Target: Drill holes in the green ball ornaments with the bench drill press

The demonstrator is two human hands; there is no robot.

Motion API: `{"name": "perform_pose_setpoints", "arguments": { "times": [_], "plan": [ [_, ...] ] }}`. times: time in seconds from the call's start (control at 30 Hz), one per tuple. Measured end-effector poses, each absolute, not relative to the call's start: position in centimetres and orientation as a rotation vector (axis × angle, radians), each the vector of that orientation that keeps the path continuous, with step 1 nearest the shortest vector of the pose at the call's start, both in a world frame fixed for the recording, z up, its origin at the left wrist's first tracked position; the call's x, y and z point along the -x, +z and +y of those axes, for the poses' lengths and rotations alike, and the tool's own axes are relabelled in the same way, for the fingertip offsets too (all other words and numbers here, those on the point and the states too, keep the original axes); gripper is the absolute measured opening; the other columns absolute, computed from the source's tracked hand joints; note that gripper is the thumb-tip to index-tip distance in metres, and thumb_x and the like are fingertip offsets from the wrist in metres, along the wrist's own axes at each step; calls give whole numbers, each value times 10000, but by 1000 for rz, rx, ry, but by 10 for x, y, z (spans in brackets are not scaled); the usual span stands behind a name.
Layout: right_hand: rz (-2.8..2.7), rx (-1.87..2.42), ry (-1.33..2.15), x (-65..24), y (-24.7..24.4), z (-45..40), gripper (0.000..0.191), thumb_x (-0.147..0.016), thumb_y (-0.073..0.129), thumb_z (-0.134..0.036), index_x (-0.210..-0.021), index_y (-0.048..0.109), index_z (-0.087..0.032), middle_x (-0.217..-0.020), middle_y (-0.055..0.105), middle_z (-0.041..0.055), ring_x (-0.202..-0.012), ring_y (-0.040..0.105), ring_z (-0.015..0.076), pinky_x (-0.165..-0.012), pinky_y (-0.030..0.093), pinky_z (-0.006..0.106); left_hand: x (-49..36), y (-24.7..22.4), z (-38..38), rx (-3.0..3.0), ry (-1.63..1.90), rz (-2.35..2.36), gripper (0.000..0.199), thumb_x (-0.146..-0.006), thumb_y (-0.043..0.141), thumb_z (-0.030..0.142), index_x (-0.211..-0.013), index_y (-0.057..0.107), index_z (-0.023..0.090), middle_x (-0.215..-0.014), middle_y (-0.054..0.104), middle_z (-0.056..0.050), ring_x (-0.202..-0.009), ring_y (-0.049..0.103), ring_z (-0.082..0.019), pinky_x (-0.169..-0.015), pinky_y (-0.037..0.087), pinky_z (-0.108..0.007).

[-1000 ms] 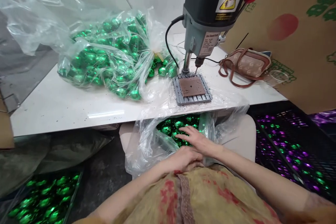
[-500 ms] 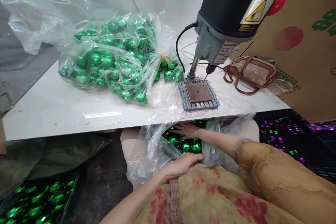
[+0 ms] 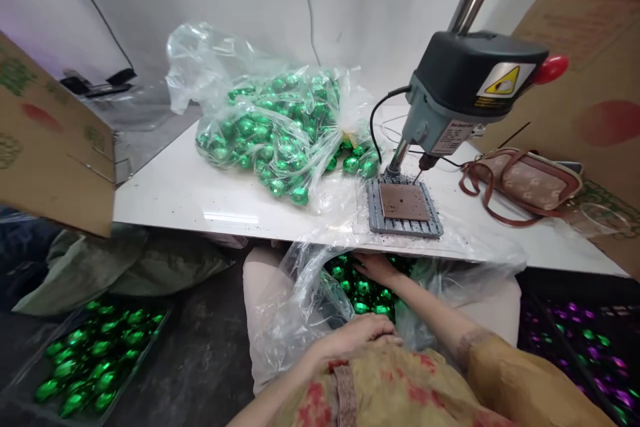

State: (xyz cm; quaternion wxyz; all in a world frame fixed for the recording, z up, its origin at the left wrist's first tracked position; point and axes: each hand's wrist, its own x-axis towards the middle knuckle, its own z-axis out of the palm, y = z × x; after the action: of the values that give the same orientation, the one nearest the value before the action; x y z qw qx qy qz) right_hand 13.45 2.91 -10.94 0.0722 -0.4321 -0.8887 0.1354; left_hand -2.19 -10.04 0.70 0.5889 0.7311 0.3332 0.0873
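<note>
Here's the right hand [image 3: 375, 268], reaching forward from the right, palm down, its forearm slanting up and inward out of a mustard sleeve [image 3: 530, 367], in among the green balls [image 3: 363, 293]. Those sit in an open clear plastic bag [image 3: 295, 327] draped across the lap, just under the front edge of the white table [image 3: 165, 193]. The left hand [image 3: 357, 333] lies nearer the body, bent across the waist, back of the hand up, at the near side of the bag's mouth.

Now the hard parts: the table edge cuts off the far side of the bag's opening, and the right fingertips go dark among the balls. The left fingertips turn down out of sight against the patterned top [image 3: 395, 387], and the left forearm runs off the bottom of the frame.

Fingers, then: the right ones reach out long and low, touching the balls, slightly apart as far as they show; whether they grip one, I can't tell. The left ones lie close together, curled over; whether anything is under them, I can't tell.
</note>
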Motion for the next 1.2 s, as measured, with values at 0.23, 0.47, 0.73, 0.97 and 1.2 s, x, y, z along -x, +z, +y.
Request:
{"name": "perform_pose_setpoints", "arguments": {
  "times": [0.23, 0.47, 0.73, 0.97, 1.2],
  "plan": [
    [-2549, 1086, 219, -173, -114, -17, 406, -950, 587, -442, -1269, 601, -191, -1349, 602, 104, -1210, 606, 198, -1045, 558, 450, 10, 18, -115, -1848, 571, 1168, 212, -934, 580, 297, -1112, 633, 195, -1064, 712, -74, -1016, 622, -211, -901, 475, -301],
    [-2489, 923, 180, -178, -138, -23, 369, -950, 586, -452, -1223, 622, -207, -1280, 635, 90, -1149, 626, 180, -990, 582, 405, -9, 29, -115, -2023, 619, 1033, 293, -879, 650, 247, -1166, 646, 189, -1082, 743, -93, -1022, 675, -227, -919, 519, -318],
    [-2434, 813, 175, -176, -154, -31, 384, -953, 589, -432, -1219, 611, -156, -1226, 646, 87, -1093, 640, 163, -957, 591, 395, 0, 89, -50, -1796, 1075, 1196, 217, -877, 556, 151, -1039, 701, 158, -984, 766, -77, -966, 705, -191, -928, 536, -311],
    [-2372, 789, 189, -179, -150, -31, 285, -962, 581, -407, -1107, 646, -171, -1088, 675, 56, -970, 648, 121, -858, 603, 315, 41, 106, 61, -1874, 1067, 1677, 327, -816, 401, 1, -946, 663, 147, -971, 754, -76, -942, 712, -166, -899, 551, -296],
    [-2238, 746, 180, -176, -145, -31, 161, -943, 522, -159, -988, 667, -210, -864, 691, 25, -877, 684, 133, -758, 612, 281, 73, 107, 145, -2072, 782, 1966, 473, -805, 445, -36, -1160, 679, 170, -1216, 706, -111, -1174, 620, -244, -1065, 480, -378]
  ]
}}
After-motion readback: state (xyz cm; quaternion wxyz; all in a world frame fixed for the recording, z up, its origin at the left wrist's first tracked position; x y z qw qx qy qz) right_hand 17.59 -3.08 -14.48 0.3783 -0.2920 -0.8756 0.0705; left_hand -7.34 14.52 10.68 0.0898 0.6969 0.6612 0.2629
